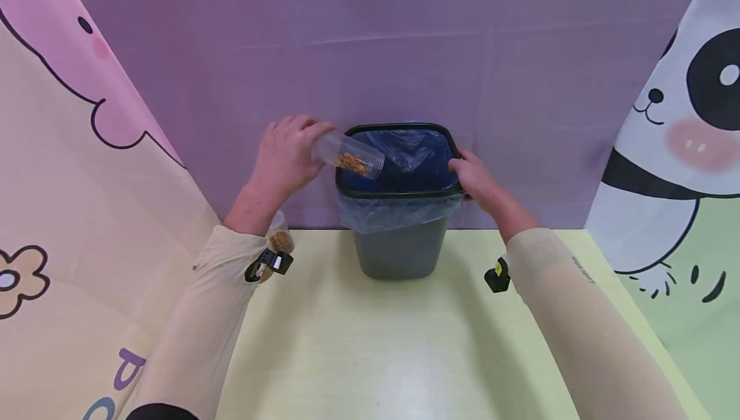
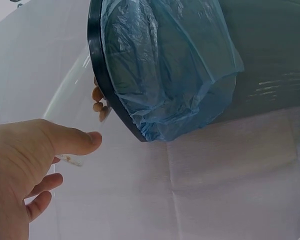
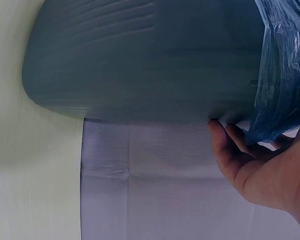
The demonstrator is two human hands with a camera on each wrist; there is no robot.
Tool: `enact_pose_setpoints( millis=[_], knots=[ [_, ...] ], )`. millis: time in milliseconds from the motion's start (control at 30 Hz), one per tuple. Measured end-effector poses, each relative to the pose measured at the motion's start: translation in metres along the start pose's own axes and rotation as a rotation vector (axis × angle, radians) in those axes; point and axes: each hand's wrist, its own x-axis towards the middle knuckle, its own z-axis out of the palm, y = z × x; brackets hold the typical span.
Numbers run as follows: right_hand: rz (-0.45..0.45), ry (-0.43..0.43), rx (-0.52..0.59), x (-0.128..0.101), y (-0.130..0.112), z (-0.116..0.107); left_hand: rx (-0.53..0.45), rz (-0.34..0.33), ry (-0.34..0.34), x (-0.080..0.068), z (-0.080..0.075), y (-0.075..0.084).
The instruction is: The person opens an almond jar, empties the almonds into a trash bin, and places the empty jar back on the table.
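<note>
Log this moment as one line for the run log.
left hand: holds clear jar tilted over bin | jar: brown pieces near mouth | right hand: grips bin rim | bin: blue liner

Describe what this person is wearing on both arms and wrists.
Both arms are covered by long, close-fitting cream sleeves that end at the wrist, the left sleeve and right sleeve alike. A small black clip-like device sits at each wrist. The hands are bare: no gloves or rings visible.

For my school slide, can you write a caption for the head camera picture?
Left hand tips a clear tube of brown pieces over a blue-lined bin while the right hand holds its rim.
</note>
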Motion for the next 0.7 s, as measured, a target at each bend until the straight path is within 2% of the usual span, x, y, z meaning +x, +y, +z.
enact_pose_setpoints(
  millis=[267, 700],
  knots=[
    [0.003, 0.005, 0.012, 0.0003, -0.0026, 0.0022, 0.021, 0.002, 0.021, 0.0017, 0.0006, 0.006],
    [-0.005, 0.005, 0.022, 0.0, -0.0026, 0.0059, 0.02, -0.001, 0.041, -0.0016, 0.003, 0.007]
  ],
)
